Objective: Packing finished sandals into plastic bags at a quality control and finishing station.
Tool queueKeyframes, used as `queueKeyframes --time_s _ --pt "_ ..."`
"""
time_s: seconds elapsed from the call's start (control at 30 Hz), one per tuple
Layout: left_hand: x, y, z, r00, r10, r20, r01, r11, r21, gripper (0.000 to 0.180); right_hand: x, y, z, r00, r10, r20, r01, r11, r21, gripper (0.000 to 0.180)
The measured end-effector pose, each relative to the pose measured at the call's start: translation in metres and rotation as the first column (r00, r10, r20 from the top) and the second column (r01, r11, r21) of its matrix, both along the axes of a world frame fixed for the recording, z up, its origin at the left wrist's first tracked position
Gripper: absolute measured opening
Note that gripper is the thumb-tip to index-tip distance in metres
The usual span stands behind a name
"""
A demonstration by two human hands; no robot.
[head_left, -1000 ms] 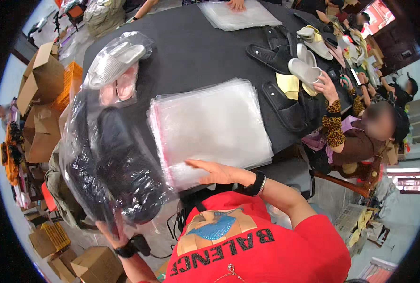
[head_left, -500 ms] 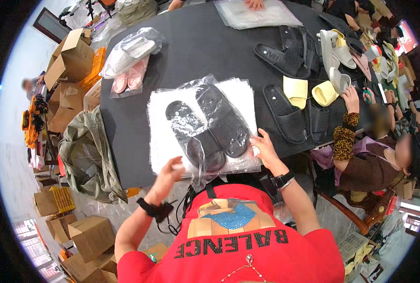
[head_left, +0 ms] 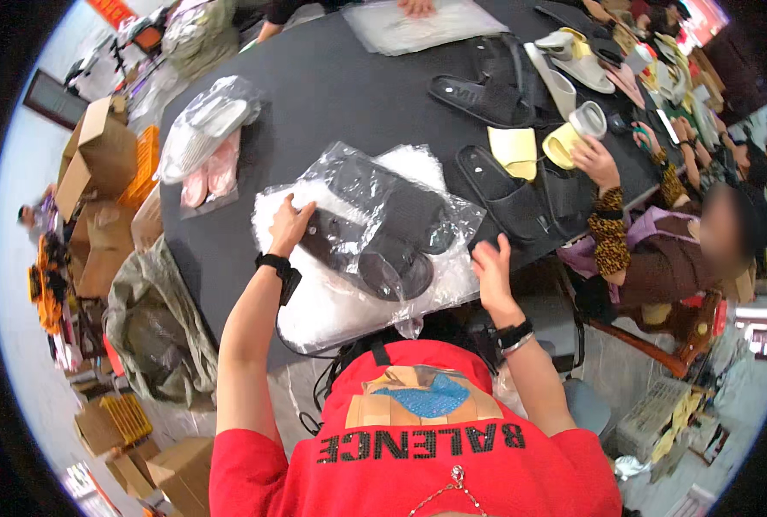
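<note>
A pair of black slide slippers (head_left: 394,265) lies inside a clear plastic bag (head_left: 452,205), slanting across a stack of white plastic bags (head_left: 314,314). My left hand (head_left: 290,226) is at the left side of the bag, its thumb and fingers closed on the film beside one slipper's heel. Just off the bag's right side, my right hand (head_left: 494,269) has its fingers apart and holds nothing. To the right of the bag lies another black slipper pair, its nearer slipper (head_left: 508,196) showing whole.
White slippers (head_left: 198,138) and pink slippers (head_left: 211,177) lie bagged at the table's left. A co-worker's hand (head_left: 597,164) touches a yellow slipper (head_left: 560,145) on the right. Another person's hand (head_left: 418,7) rests on flat clear bags (head_left: 427,30) at the far edge.
My left hand has moved up and left onto the bag's side. The bagged slippers have turned to lie more crosswise. My right hand has come off the bag. The co-worker's hand has reached the yellow slipper.
</note>
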State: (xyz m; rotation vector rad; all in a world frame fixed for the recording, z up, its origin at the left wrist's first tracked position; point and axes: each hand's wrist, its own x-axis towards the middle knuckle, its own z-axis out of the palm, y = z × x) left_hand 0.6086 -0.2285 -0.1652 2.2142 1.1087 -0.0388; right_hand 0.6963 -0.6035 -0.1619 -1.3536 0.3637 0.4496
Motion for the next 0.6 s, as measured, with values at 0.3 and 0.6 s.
queueKeyframes --time_s 0.3,0.6 --pt "-0.002 0.018 0.004 0.87 -0.157 0.467 0.304 0.917 -0.258 0.011 -0.064 -0.001 0.003 0.882 0.417 -0.22 -0.419 0.907 0.042 0.066" --pt "-0.072 -0.021 0.063 0.884 0.369 0.287 0.249 0.148 -0.957 0.021 -0.037 0.018 -0.026 0.926 0.371 0.068 -0.369 0.929 -0.039 0.059"
